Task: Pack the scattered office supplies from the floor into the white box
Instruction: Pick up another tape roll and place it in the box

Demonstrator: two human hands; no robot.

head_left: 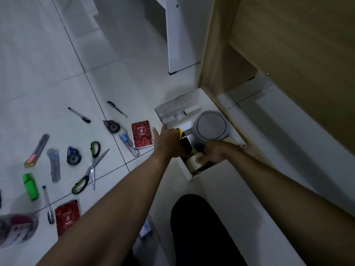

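The white box stands on the floor beside a wooden cabinet. Inside it sit a round grey container and a whitish tape roll. My left hand is over the box's left wall, closed around a black and yellow object. My right hand reaches into the box and grips the tape roll. Scattered on the tiles to the left are scissors, two red notebooks, several pens, cutters, correction tapes and a green highlighter.
A wooden cabinet rises right behind the box. A white furniture leg stands at the back. My dark-clothed knee is at the bottom. A blurred bag of items lies at the lower left.
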